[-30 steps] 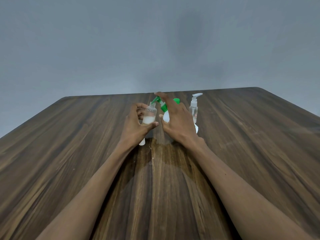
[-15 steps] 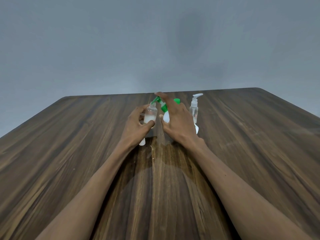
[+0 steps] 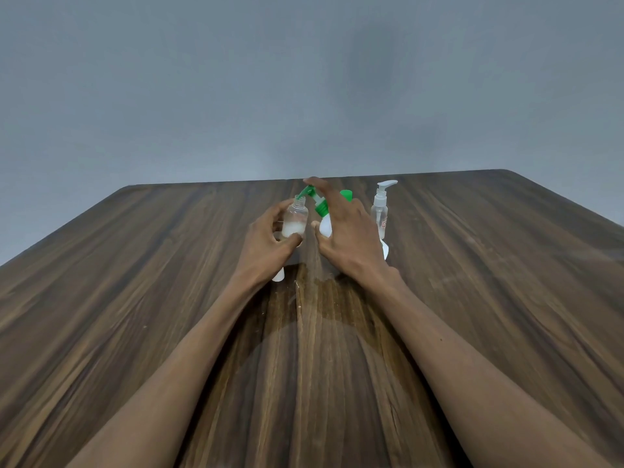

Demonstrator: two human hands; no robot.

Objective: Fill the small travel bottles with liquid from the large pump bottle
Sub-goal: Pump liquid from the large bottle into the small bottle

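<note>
The left hand [image 3: 266, 243] curls its thumb and fingers around a small clear travel bottle [image 3: 295, 219], uncapped and part-filled with white liquid. The right hand [image 3: 344, 231] lies over the large pump bottle [image 3: 325, 226], its index finger stretched along the green pump head [image 3: 312, 194], whose nozzle meets the small bottle's mouth. The hand hides most of the large bottle. A second travel bottle [image 3: 380, 211] with a white pump stands just right, on the wooden table [image 3: 135, 298]. A white object [image 3: 278, 275] peeks from under the left hand, too hidden to identify.
</note>
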